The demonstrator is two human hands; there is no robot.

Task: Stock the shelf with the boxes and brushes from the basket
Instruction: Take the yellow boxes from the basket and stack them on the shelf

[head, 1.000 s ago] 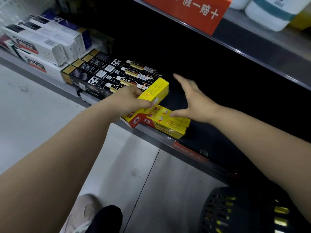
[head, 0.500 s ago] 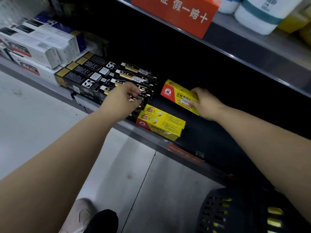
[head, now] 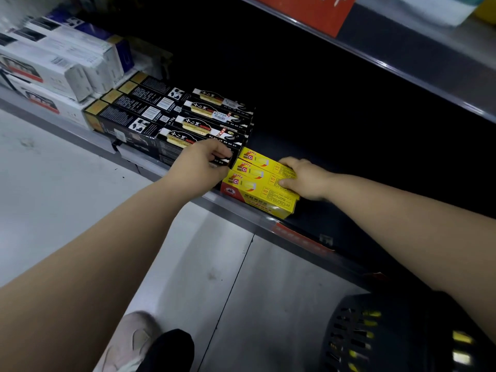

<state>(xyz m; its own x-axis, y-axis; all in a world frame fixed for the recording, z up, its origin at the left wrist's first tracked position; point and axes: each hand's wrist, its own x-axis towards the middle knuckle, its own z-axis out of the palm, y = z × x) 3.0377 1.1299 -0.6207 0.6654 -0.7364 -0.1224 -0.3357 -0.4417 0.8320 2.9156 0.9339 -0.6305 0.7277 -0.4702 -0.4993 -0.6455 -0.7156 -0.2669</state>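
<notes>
Three yellow boxes (head: pixel 255 178) lie side by side near the front edge of the dark lower shelf (head: pixel 349 146). My right hand (head: pixel 304 179) grips their right ends, fingers over the rear boxes and thumb on the front one. My left hand (head: pixel 204 163) holds the near end of the front black box in the row of black boxes (head: pixel 198 122), just left of the yellow ones. The dark basket (head: pixel 389 331) stands on the floor at the lower right, with yellow items showing through its slots. No brushes are visible.
White boxes (head: pixel 53 65) are stacked at the far left of the shelf. The metal shelf rail (head: pixel 252 224) runs diagonally in front. A red sign (head: pixel 322 12) hangs on the upper shelf. My shoe (head: pixel 128 342) is on the grey floor below.
My right hand brought a yellow box down and set it behind the others on the shelf. My left hand stayed at the black boxes. The view moved closer.
</notes>
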